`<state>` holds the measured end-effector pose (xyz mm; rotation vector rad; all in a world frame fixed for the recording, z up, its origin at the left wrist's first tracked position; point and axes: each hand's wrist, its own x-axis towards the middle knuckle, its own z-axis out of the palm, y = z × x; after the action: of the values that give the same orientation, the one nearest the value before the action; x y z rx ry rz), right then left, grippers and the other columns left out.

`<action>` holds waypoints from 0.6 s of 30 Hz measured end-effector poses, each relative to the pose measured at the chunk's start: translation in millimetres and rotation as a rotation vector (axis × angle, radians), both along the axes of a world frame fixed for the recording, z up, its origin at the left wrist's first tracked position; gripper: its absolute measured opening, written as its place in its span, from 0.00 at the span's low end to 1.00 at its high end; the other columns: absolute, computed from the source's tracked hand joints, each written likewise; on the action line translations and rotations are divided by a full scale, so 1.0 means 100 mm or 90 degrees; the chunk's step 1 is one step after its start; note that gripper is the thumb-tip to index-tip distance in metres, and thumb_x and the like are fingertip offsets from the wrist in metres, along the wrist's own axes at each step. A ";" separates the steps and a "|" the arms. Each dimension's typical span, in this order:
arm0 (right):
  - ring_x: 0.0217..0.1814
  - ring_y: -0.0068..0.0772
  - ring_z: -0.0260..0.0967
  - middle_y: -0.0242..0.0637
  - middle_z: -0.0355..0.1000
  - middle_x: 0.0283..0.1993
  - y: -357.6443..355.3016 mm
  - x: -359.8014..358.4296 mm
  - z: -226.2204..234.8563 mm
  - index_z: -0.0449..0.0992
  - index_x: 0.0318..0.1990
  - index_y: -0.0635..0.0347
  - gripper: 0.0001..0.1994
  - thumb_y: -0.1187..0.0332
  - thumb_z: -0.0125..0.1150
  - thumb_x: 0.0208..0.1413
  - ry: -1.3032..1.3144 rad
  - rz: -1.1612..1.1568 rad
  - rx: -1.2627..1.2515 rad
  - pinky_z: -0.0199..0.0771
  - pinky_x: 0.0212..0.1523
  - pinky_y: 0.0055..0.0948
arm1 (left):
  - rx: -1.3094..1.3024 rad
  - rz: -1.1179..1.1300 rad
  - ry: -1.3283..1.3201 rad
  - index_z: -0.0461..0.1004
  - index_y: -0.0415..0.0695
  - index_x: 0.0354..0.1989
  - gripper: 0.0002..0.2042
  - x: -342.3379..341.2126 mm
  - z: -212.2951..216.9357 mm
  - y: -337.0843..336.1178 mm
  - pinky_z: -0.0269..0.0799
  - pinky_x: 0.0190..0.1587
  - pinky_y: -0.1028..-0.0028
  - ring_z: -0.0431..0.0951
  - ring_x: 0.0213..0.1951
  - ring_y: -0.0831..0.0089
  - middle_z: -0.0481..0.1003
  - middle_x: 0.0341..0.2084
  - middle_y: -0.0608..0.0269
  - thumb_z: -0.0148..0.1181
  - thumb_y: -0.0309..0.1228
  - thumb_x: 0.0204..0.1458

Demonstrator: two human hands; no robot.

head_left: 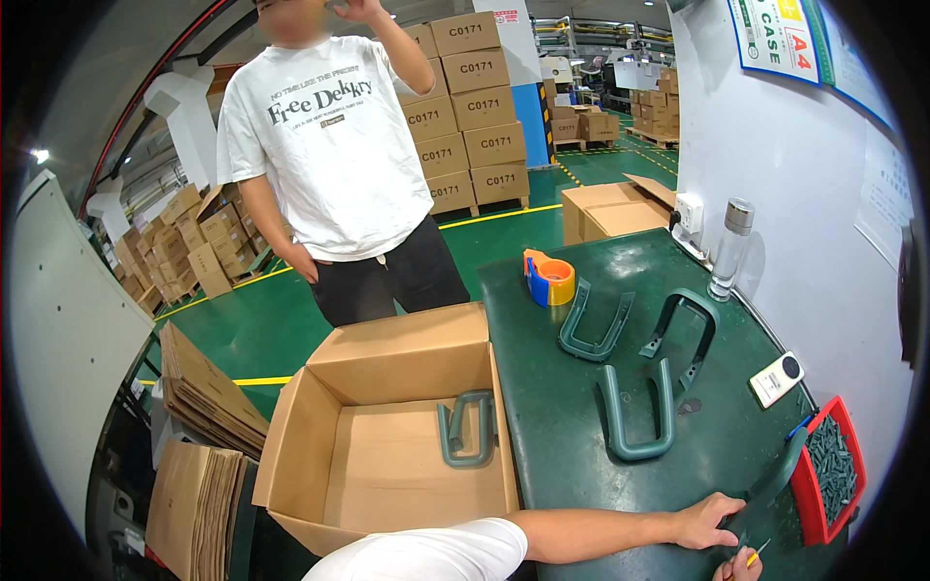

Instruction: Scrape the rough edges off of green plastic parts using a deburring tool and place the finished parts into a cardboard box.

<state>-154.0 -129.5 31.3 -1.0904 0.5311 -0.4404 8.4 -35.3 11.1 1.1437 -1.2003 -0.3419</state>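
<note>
At the table's lower right, my left hand (705, 523) is closed around the near end of a dark green curved handle (781, 472), whose far end leans by a red bin. Close beside it, my right hand (740, 566), cut off by the lower edge, grips a small yellow-handled tool (753, 558) with a thin pointed tip. Three more green U-shaped handles lie on the table: one near the middle (639, 448), one behind it (593, 349) and one to the right (699, 305). The red bin (806, 492) holds many small dark green pieces (830, 463).
Left of the green table (552, 465), an open cardboard box (291, 465) contains green handles (467, 455). A tape dispenser (552, 281), glass bottle (731, 250) and white device (776, 379) stand or lie on the table. Flattened cartons (199, 504) stack at left; a person (329, 165) stands opposite.
</note>
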 end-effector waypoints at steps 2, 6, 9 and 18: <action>0.14 0.18 0.50 0.28 0.56 0.17 -0.02 -0.01 -0.01 0.66 0.29 0.60 0.05 0.72 0.54 0.56 0.002 0.006 0.003 0.48 0.11 0.17 | 0.000 -0.002 0.002 0.68 0.33 0.33 0.18 0.00 0.01 0.00 0.64 0.27 0.68 0.69 0.24 0.56 0.68 0.21 0.48 0.64 0.29 0.35; 0.14 0.18 0.49 0.28 0.56 0.17 0.00 0.00 0.02 0.65 0.29 0.60 0.06 0.72 0.53 0.56 0.019 0.000 0.000 0.47 0.11 0.17 | -0.005 -0.004 0.009 0.68 0.33 0.33 0.18 0.00 0.00 -0.01 0.64 0.27 0.68 0.69 0.23 0.57 0.68 0.21 0.48 0.65 0.29 0.35; 0.13 0.17 0.49 0.27 0.56 0.17 0.00 0.00 -0.01 0.65 0.28 0.59 0.06 0.71 0.53 0.57 0.009 0.001 -0.012 0.47 0.11 0.17 | 0.000 0.016 -0.015 0.68 0.33 0.34 0.18 0.01 -0.04 -0.02 0.64 0.27 0.68 0.69 0.23 0.58 0.68 0.21 0.49 0.65 0.29 0.35; 0.13 0.17 0.49 0.27 0.57 0.17 0.01 0.00 0.01 0.65 0.27 0.58 0.07 0.70 0.53 0.57 0.016 -0.002 -0.021 0.46 0.11 0.17 | 0.008 -0.001 0.012 0.67 0.32 0.34 0.18 0.00 0.02 0.01 0.64 0.27 0.68 0.68 0.23 0.60 0.68 0.20 0.50 0.64 0.30 0.36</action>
<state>-153.6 -128.6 31.8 -1.1287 0.5493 -0.4394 8.0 -34.5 13.0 1.1480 -1.1848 -0.3613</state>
